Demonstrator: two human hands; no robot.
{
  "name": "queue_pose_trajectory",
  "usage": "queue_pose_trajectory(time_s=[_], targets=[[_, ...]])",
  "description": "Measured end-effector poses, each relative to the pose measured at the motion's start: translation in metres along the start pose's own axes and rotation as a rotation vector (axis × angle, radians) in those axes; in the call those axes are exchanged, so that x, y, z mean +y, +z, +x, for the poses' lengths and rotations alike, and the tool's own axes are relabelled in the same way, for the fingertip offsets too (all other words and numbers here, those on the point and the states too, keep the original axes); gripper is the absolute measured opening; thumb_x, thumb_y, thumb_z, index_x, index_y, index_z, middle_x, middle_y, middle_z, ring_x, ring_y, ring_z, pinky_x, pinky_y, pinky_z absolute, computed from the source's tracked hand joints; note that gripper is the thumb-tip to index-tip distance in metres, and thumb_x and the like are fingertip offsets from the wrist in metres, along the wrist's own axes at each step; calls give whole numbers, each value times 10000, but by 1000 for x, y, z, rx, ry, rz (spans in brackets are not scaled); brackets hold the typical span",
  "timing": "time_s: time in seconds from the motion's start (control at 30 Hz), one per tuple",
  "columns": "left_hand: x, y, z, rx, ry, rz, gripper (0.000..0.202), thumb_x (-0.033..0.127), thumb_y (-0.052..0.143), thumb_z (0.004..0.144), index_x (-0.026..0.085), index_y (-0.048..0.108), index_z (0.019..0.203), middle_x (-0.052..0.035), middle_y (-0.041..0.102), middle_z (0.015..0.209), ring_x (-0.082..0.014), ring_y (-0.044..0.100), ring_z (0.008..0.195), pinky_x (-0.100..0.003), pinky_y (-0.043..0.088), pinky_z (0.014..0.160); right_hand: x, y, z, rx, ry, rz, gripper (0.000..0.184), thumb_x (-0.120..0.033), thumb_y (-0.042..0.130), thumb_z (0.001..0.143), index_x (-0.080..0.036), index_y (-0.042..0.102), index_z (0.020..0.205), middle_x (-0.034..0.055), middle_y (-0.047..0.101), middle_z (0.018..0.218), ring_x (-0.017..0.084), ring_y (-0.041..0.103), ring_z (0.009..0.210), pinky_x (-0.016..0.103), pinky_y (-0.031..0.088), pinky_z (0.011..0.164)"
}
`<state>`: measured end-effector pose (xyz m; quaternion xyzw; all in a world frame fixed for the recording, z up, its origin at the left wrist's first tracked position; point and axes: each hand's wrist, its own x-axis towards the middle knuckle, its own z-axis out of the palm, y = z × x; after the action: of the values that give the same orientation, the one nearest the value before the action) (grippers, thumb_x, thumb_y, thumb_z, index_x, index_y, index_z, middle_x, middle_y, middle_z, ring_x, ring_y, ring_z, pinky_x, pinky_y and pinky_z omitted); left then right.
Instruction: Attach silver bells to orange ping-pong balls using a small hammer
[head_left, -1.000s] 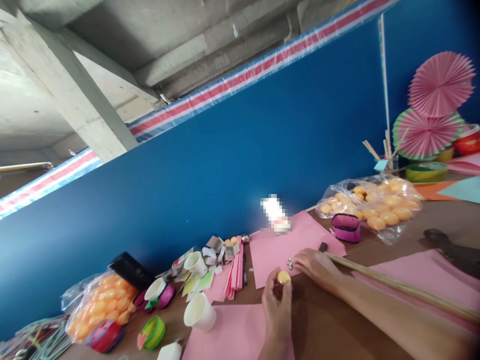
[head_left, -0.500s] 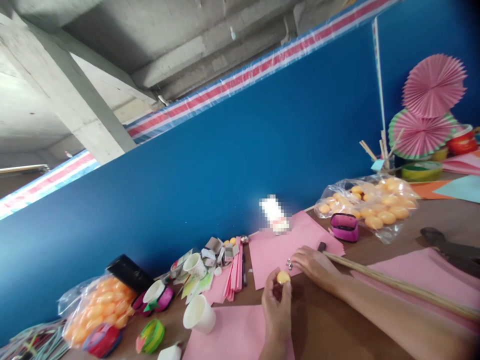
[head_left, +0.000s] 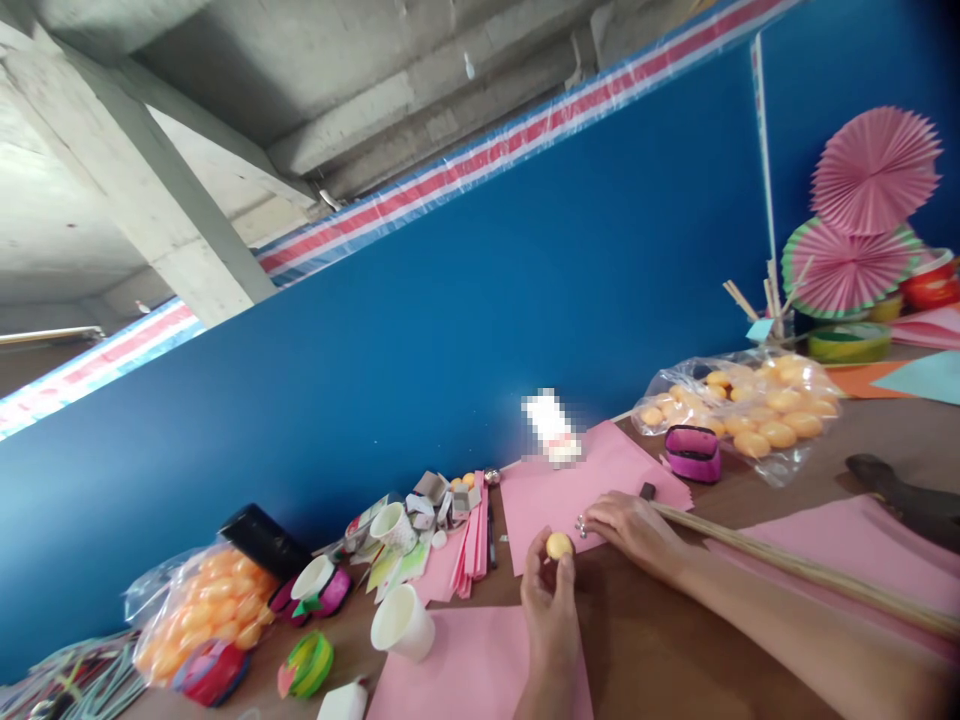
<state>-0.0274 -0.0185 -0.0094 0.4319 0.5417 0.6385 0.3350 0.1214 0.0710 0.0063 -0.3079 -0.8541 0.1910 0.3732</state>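
Observation:
Between the thumb and fingers of my left hand is a small yellow-orange ball, held just above the brown table near the pink sheets. My right hand rests low over the edge of a pink paper sheet. Its fingertips are pinched at a few small shiny silver pieces, which look like little bells; how many lie between the fingers is partly hidden. Another pink sheet lies under my left wrist. On its left part stands a white paper cup.
Bags of orange balls lie at left and at right. A long wooden stick runs beside my right forearm. Pink strips, tape rolls, a purple holder and dark scissors surround the hands.
The ball has turned a little in my left hand, which has shifted slightly left and up. My right fingertips have closed in on the silver pieces.

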Motion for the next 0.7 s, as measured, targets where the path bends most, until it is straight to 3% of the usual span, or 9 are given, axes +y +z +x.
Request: queue_pose_trajectory(time_s=[0.1,0.2,0.33,0.5,0.7], targets=[[-1,-2,2,21,-36,-130,453,343,649,716,179,518,1118,-110,571,1113,-193,559,1001,-294,452,847,-6,1,2,45,125,230,270,-388,480,843,-196,649,758,32,658,758,171,579,728,272,416,684],[-7,0,6,59,-86,-249,490,364,706,648,185,513,1062,-90,599,998,-168,609,850,-293,489,760,-7,5,6,56,264,477,274,-411,514,804,-178,638,730,15,643,669,150,558,614,257,419,591],[-14,6,9,184,-99,-333,556,414,767,531,188,515,972,-61,611,895,-157,631,722,-303,506,692,-3,11,10,77,379,742,251,-389,575,753,-156,626,831,-4,613,631,125,521,577,255,424,576],[-9,4,8,172,-191,-349,638,436,724,598,238,493,1159,-80,603,1048,-194,622,893,-311,481,779,-5,16,8,13,410,799,224,-357,606,728,-155,621,822,-7,591,669,108,505,592,235,402,554],[4,-4,3,65,-217,-366,508,348,697,674,231,533,1140,-75,589,1126,-189,567,1018,-248,451,793,-14,19,3,-83,394,852,189,-353,624,717,-169,607,757,-36,539,620,84,453,547,219,361,520]])
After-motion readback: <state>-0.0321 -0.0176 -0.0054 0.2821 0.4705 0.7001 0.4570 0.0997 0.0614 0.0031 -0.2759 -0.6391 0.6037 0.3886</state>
